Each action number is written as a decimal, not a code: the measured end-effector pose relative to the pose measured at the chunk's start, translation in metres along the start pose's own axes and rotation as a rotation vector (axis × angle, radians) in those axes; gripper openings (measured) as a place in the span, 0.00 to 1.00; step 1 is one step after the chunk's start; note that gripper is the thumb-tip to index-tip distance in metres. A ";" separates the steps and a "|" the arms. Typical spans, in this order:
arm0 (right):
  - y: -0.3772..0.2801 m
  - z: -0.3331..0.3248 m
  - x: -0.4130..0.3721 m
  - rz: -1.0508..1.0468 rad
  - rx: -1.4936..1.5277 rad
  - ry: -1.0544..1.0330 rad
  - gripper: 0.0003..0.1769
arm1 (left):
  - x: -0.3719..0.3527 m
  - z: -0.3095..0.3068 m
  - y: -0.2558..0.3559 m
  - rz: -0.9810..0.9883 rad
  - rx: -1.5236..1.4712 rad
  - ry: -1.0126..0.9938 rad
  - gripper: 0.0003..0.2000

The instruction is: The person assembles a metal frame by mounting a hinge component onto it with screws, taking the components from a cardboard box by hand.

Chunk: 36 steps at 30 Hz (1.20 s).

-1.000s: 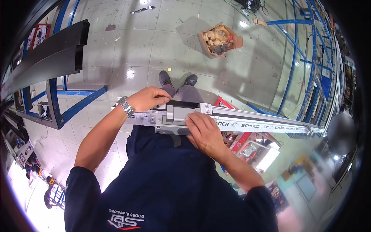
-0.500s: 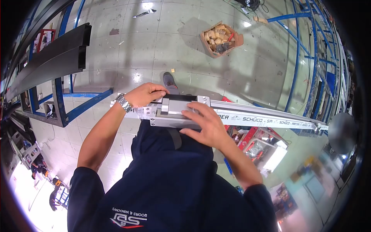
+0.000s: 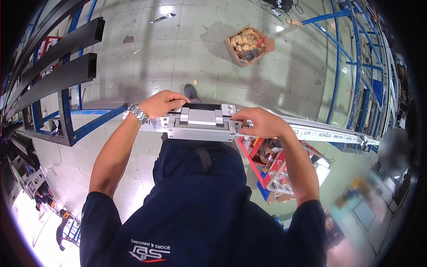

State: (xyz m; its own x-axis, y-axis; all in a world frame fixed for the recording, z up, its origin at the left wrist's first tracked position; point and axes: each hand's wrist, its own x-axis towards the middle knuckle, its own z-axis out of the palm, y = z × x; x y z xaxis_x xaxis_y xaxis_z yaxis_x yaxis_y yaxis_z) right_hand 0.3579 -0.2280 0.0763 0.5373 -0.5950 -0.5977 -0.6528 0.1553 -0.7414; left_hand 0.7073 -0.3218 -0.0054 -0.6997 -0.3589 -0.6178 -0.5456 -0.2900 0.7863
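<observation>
A long aluminium profile [image 3: 329, 135] with printed film crosses in front of the waist. On it sits a silver metal jig [image 3: 200, 133] with a raised grey block [image 3: 200, 117] in its middle. At the jig's left end, my left hand [image 3: 161, 105] holds the far edge of the jig, fingers close together, with the tips by the black strip. My right hand [image 3: 262, 123] is at the other end, its thumb and bent fingers closed on the jig's right edge. What lies under the right palm is hidden.
A cardboard box [image 3: 231, 50] of wood blocks stands on the floor ahead. Dark profiles [image 3: 66, 73] rest on a blue rack at left. More blue racks [image 3: 358, 66] stand at right. A red cart [image 3: 265, 178] is below the profile. Another person [image 3: 62, 227] is at lower left.
My right hand has moved right, off the middle of the jig to its right end, and its spread fingers have closed. The grey block is now uncovered. My left hand stays at the left end.
</observation>
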 end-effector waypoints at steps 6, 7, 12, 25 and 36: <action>-0.007 0.009 0.008 -0.068 -0.214 0.103 0.13 | 0.001 -0.004 -0.002 0.004 -0.006 -0.025 0.17; -0.011 0.014 0.002 -0.125 -0.243 0.164 0.11 | 0.001 -0.005 -0.001 -0.006 -0.013 -0.031 0.17; -0.025 0.039 -0.016 -0.320 -0.492 0.453 0.08 | 0.000 -0.005 0.001 0.031 0.030 -0.036 0.17; -0.007 0.099 -0.028 -0.476 -0.810 0.754 0.13 | 0.011 -0.005 -0.023 0.052 0.017 -0.024 0.18; 0.017 0.039 0.011 -0.237 -0.146 0.626 0.20 | 0.004 0.001 -0.011 0.053 0.022 0.015 0.17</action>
State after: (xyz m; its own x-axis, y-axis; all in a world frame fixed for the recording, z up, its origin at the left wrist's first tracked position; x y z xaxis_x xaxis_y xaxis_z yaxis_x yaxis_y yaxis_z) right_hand 0.3738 -0.2007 0.0455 0.2933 -0.9505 -0.1027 -0.6446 -0.1173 -0.7555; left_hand 0.7101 -0.3191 -0.0169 -0.7207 -0.3870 -0.5752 -0.5182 -0.2506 0.8177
